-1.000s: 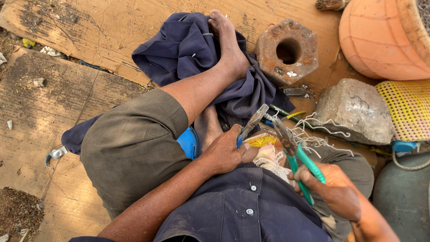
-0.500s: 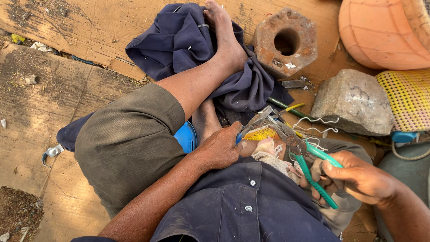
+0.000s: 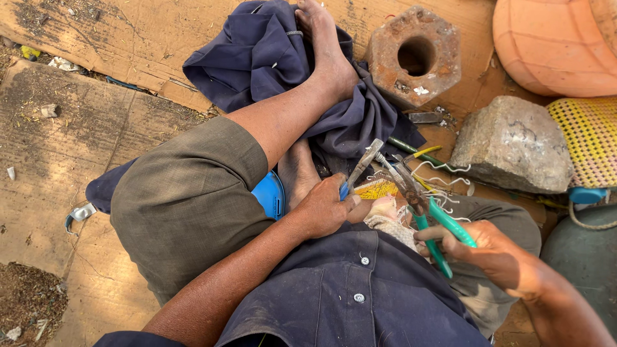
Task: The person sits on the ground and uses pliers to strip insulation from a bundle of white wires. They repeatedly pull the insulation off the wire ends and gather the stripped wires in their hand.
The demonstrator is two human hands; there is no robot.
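The left hand is closed around a metal tool that slants toward 1 o'clock; the right hand grips green-handled pliers at its 10 o'clock, their tip beside the yellow piece; a stone lies at 1 o'clock.

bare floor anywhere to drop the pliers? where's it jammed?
Free: the cardboard left of the bent knee. Crowded: right of the left hand and right hand holding green-handled pliers, with grey stone and hexagonal block.
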